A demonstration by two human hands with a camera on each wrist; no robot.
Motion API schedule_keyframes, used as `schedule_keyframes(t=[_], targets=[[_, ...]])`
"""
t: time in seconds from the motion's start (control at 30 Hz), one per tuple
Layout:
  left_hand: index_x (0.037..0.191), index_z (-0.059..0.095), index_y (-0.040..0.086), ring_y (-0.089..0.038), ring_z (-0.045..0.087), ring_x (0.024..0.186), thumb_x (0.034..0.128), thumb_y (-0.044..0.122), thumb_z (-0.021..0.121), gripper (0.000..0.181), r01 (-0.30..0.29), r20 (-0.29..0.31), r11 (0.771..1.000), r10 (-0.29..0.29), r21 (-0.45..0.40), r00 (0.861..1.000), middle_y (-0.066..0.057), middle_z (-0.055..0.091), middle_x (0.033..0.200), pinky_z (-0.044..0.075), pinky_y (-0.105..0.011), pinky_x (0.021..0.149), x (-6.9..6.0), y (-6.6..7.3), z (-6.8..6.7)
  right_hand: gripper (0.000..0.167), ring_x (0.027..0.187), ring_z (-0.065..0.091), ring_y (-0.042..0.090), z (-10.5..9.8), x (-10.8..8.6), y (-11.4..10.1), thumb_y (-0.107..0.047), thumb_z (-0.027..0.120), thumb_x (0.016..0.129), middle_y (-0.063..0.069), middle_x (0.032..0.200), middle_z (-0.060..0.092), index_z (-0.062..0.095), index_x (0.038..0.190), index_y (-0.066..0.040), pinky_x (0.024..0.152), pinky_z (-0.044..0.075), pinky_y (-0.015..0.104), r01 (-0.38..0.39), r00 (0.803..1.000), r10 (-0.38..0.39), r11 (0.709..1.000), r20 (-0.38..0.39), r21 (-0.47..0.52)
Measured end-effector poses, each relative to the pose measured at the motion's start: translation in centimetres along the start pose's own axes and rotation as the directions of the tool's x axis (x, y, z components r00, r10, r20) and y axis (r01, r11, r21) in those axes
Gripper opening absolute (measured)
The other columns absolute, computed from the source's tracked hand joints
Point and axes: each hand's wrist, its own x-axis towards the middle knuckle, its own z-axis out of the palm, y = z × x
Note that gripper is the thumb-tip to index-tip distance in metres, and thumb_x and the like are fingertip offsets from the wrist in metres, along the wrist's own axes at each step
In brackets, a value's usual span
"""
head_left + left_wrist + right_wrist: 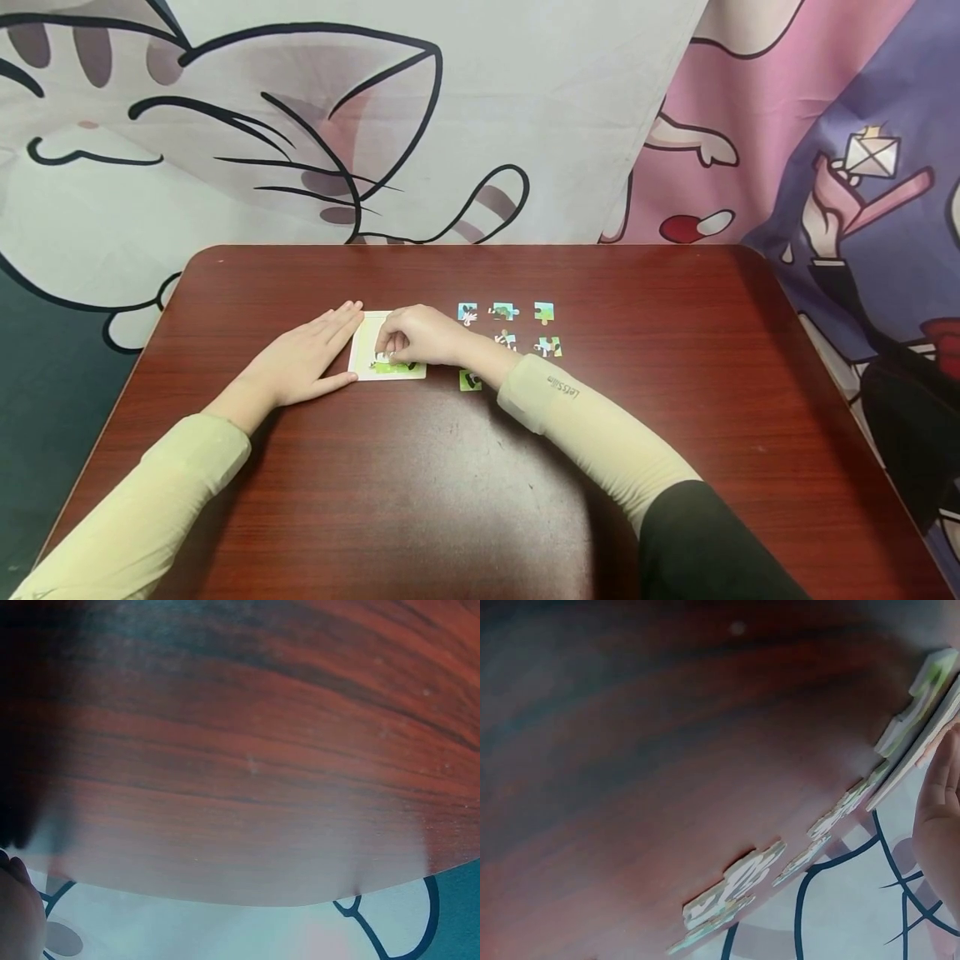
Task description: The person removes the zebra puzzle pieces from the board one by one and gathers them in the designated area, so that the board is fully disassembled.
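A small pale puzzle board (397, 377) lies left of the table's middle, with green pieces (401, 367) along its lower part. My left hand (303, 357) rests flat with straight fingers, its fingertips and thumb at the board's left edge. Over the board, my right hand (426, 333) pinches a small whitish jigsaw piece (382, 358), mostly hidden by the fingers. In the right wrist view, part of that hand (937, 799) appears beside the board's edge (911, 761). Only a sliver of the left hand (19, 911) enters the left wrist view.
Several loose jigsaw pieces lie right of the board, among them a blue-green one (504, 311), a green one (544, 312) and one partly behind the right forearm (470, 382). The brown table (420, 492) ends at a cartoon-printed cloth (480, 100).
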Motion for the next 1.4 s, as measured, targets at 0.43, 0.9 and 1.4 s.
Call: schedule_keyframes(t=[0.43,0.9,1.4], targets=[[0.165,0.027,-0.005,-0.040,0.030,0.161,0.1014,0.046,0.065,0.091,0.001,-0.003,1.000,-0.001,-0.002,1.000,-0.023,0.027,0.174,0.025,-0.044,0.135,0.0,-0.1,0.2,0.008,0.080,0.070,0.006,-1.7,-0.8,-0.7,-0.011,0.082,0.094,0.005,0.094,0.081,0.083,0.101,-0.007,0.075,0.055,0.010,-0.002,1.000,0.001,0.985,0.006,0.175],[0.165,0.027,-0.006,-0.041,0.031,0.161,0.1013,0.046,0.065,0.090,-0.009,-0.010,1.000,0.009,0.005,1.000,-0.024,0.028,0.174,0.028,-0.048,0.134,-0.2,-0.1,0.3,0.006,0.079,0.069,0.006,-3.8,-4.3,0.2,-0.009,0.082,0.093,0.003,0.092,0.080,0.083,0.100,-0.007,0.076,0.059,0.014,-0.028,1.000,0.029,0.976,0.001,0.215],[0.164,0.029,-0.007,-0.041,0.033,0.160,0.1000,0.046,0.067,0.091,-0.026,-0.044,0.999,0.027,0.020,0.999,-0.025,0.030,0.172,0.027,-0.046,0.134,-0.1,-0.2,0.4,0.009,0.076,0.070,0.005,-5.6,-10.0,2.8,-0.005,0.083,0.091,0.002,0.090,0.080,0.083,0.100,-0.007,0.073,0.061,0.021,-0.102,0.994,0.106,0.962,-0.002,0.254]])
